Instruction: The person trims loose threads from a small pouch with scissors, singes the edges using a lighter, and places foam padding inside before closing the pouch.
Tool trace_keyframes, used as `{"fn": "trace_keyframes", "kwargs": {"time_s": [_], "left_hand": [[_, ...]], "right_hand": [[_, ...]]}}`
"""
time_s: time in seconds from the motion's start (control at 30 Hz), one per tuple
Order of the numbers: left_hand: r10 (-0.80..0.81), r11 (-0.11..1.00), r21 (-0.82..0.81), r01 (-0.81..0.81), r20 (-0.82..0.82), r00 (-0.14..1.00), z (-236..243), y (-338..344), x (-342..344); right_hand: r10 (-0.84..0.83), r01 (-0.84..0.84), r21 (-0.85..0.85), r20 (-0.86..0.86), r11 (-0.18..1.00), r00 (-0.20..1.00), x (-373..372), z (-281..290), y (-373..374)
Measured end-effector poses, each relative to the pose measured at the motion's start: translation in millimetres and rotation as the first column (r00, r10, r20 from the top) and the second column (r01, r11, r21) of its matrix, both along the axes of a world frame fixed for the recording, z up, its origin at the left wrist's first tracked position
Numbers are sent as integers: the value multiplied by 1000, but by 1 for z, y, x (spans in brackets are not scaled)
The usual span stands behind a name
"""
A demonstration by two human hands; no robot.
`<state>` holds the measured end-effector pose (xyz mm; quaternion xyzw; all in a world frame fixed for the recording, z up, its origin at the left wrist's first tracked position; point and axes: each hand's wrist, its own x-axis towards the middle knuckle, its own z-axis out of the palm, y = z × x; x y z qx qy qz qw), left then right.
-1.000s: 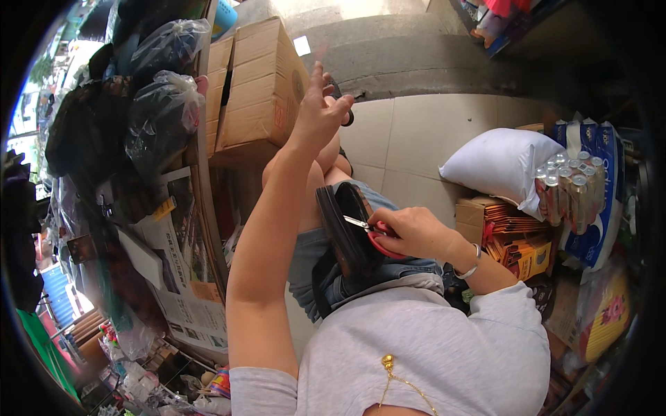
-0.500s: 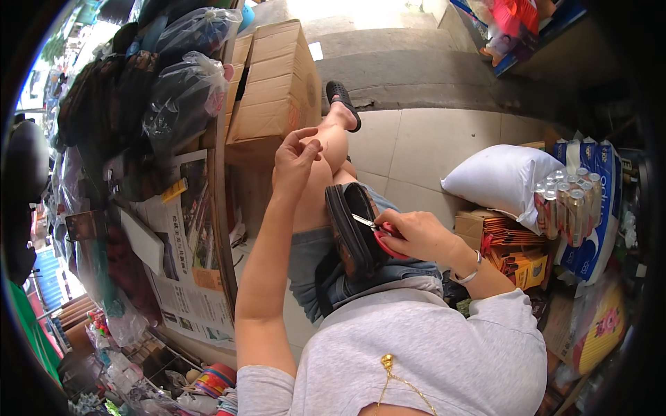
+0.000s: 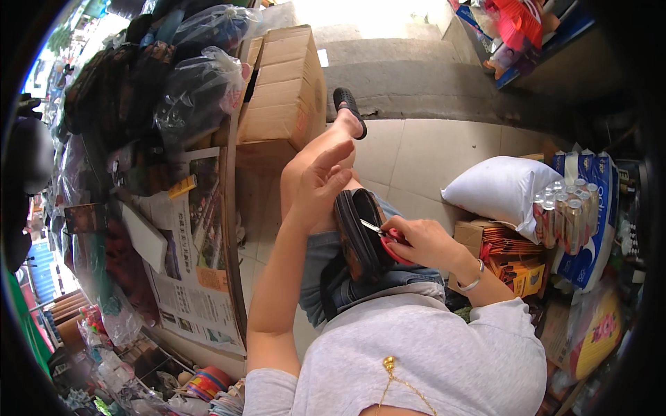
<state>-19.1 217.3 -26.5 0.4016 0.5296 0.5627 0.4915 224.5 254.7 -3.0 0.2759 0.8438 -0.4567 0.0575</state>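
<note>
My right hand point(image 3: 423, 243) grips a pair of scissors point(image 3: 394, 251) by the red handles. Their metal blades point left, over the mouth of a small dark zip bag point(image 3: 354, 239). The bag sits unzipped on my lap, on my denim shorts point(image 3: 320, 263), and a black strap hangs beside it. Raised above my thigh, left of the bag, is my left hand point(image 3: 322, 184). Its fingers are stretched out with the thumb apart, and I see nothing in it. The inside of the bag is dark and its contents cannot be made out.
To the left stands a newspaper-covered table point(image 3: 187, 277) with plastic-wrapped goods, and beyond it a cardboard box point(image 3: 281, 90). On my right are a white sack point(image 3: 485, 191), shrink-wrapped cans point(image 3: 567, 215) and a carton of orange packets point(image 3: 517, 260). Concrete steps point(image 3: 402, 83) lie ahead.
My left hand has moved right and down, closer to the bag, and its bent fingers have straightened. The right hand keeps the scissors over the bag. The whole view has shifted slightly.
</note>
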Motion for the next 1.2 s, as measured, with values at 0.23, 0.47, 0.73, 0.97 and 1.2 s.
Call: {"fn": "trace_keyframes", "kwargs": {"time_s": [0.23,0.47,0.73,0.97,1.2], "left_hand": [[-151,968,203,145,12,989,43,-13,25],[-139,941,237,242,-381,914,109,-17,53],[-83,911,283,299,-586,806,128,-14,65],[-49,945,243,217,-553,832,119,-13,71],[-44,965,180,191,-607,794,92,-22,66]], "right_hand": [[12,-11,21,-53,1000,999,1,-5,2],[-4,5,25,-15,1000,1000,4,-9,1],[7,-8,-37,-18,999,1000,8,-14,1],[-36,34,-57,-25,998,999,10,-15,-1],[0,0,-36,-1,999,1000,10,-8,0]]}}
